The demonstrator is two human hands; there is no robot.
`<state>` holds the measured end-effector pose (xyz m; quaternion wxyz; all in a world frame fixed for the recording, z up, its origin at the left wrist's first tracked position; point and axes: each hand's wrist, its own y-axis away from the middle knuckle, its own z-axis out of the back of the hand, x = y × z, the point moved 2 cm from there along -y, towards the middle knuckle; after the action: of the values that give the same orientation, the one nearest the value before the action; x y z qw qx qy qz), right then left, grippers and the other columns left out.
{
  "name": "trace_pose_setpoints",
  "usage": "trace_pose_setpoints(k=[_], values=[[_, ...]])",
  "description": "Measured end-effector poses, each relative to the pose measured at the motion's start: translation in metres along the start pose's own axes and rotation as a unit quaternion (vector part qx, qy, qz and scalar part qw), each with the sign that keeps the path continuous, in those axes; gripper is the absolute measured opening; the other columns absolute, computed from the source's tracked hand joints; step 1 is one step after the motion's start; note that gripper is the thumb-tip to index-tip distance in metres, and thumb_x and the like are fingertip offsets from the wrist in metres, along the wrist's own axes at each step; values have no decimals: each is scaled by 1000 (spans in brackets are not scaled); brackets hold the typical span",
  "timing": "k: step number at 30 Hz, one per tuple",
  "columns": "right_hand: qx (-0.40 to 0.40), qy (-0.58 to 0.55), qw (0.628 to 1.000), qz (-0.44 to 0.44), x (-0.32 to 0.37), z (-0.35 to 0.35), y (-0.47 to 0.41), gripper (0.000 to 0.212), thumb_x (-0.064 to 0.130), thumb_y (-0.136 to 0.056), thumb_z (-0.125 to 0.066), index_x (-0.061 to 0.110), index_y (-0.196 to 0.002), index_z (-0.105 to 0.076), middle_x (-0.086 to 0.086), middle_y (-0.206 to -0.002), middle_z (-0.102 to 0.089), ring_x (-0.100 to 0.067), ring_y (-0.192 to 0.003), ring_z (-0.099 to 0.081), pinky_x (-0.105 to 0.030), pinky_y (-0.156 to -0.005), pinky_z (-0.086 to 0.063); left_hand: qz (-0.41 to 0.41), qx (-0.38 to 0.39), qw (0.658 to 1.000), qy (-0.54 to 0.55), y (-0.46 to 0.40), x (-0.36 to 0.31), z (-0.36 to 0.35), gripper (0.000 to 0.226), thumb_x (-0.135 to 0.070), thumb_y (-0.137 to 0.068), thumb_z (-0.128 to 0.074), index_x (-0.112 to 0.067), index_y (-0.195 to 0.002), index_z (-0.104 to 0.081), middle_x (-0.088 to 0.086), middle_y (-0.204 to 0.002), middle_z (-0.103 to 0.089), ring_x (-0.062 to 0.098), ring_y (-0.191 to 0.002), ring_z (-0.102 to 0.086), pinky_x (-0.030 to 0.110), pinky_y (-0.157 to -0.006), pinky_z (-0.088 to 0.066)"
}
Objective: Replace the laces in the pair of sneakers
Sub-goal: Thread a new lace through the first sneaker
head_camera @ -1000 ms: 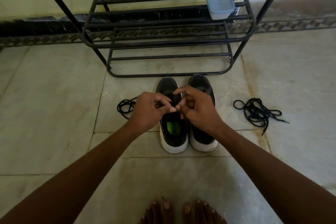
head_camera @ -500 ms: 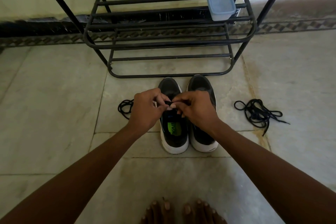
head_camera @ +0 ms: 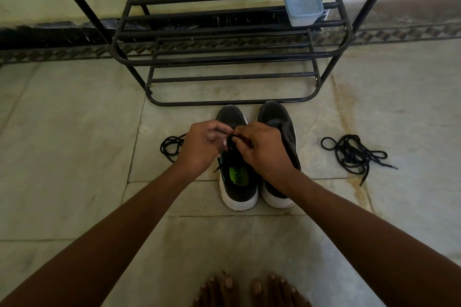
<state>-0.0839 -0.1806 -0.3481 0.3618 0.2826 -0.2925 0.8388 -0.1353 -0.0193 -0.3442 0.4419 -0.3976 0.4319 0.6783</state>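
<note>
Two black sneakers with white soles stand side by side on the floor, toes toward the rack. Over the tongue of the left sneaker [head_camera: 238, 182], which has a green insole label, my left hand [head_camera: 202, 147] and my right hand [head_camera: 262, 149] meet, and both pinch a black lace [head_camera: 233, 139]. One end of that lace hangs down by the shoe's left side. My right forearm covers part of the right sneaker [head_camera: 279, 119]. A loose black lace [head_camera: 169, 144] lies left of the shoes, partly behind my left hand. A tangled black lace pile [head_camera: 354, 152] lies to the right.
A black metal shoe rack [head_camera: 224, 57] stands just beyond the sneakers' toes, with a lidded plastic box [head_camera: 302, 5] on its right side. My bare toes [head_camera: 249, 291] show at the bottom edge. The floor is pale stone tile.
My hands have drawn closer together over the left sneaker and now pinch the lace between them; a loop of lace shows at my fingertips.
</note>
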Motion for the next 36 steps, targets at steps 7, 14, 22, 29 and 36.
trace_pose_setpoints(k=[7,14,22,29,36], values=[[16,25,999,35,-2,-2,1,22,14,-94,-62,3,-110,-73,-12,-91,-67,-23,-76,-63,-34,-69,-55,35,13,998,50,0,3,3,16,4,-89,-71,-9,-98,-74,4,-80,-75,10,-71,-70,22,-61,-55],[58,73,993,66,-6,-3,-5,33,26,-98,-48,6,-110,-71,-11,-95,-66,-26,-74,-63,-43,-64,-56,61,6,997,50,-2,7,5,17,4,-88,-72,-9,-97,-74,10,-81,-76,13,-70,-70,26,-63,-54],[26,-26,995,-88,-5,20,2,18,8,-90,-72,14,-107,-70,6,-78,-70,-3,-71,-64,-6,-71,-48,-69,-68,989,-107,7,8,12,20,-3,-93,-68,-15,-105,-79,-1,-92,-76,9,-81,-72,26,-72,-61],[85,-11,978,-190,-15,35,11,14,4,-91,-66,9,-95,-78,-3,-86,-76,-4,-73,-64,1,-65,-42,-46,-132,982,-125,27,27,24,19,-6,-94,-68,-21,-97,-78,-6,-87,-75,8,-77,-71,29,-71,-62],[25,-84,964,-251,-15,31,12,17,2,-87,-69,15,-79,-77,9,-76,-72,-2,-74,-67,-5,-69,-47,118,-138,972,148,29,37,12,16,1,-93,-66,-12,-93,-77,4,-79,-73,17,-75,-67,26,-69,-56]])
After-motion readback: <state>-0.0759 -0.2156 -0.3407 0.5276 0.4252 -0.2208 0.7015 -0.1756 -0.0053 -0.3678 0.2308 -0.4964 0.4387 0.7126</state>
